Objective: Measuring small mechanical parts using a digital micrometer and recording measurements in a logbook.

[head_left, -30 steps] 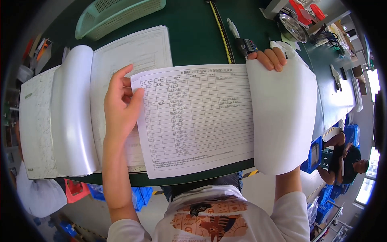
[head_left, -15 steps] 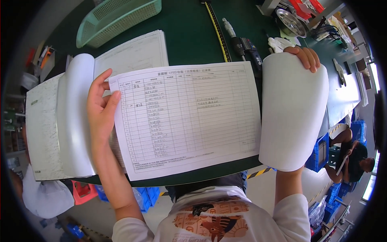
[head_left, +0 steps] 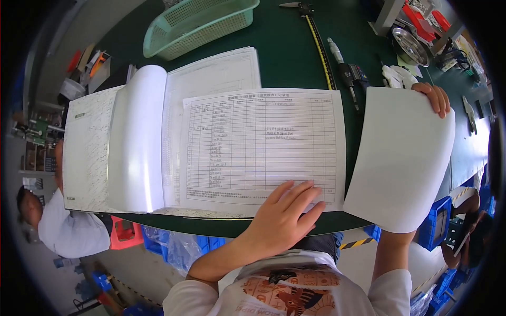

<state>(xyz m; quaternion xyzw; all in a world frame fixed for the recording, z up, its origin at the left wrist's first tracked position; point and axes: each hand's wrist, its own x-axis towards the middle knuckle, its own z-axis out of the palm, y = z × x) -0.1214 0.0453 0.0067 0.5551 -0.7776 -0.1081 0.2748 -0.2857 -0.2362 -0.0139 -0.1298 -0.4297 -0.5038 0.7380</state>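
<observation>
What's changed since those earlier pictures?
The printed form shifted left over the open binder; the left hand released its left edge and moved right, to its lower edge. The right hand still holds the white sheet; the green basket stayed put.

A white form (head_left: 295, 158) at the centre of the frame carries a title (head_left: 258, 96) in printed Chinese characters, handwritten entries (head_left: 217, 145) in its ruled columns, and small printed notes (head_left: 226, 195) at its foot. Printed lettering (head_left: 258, 310) shows on the shirt (head_left: 363, 300) at the lower edge.
</observation>
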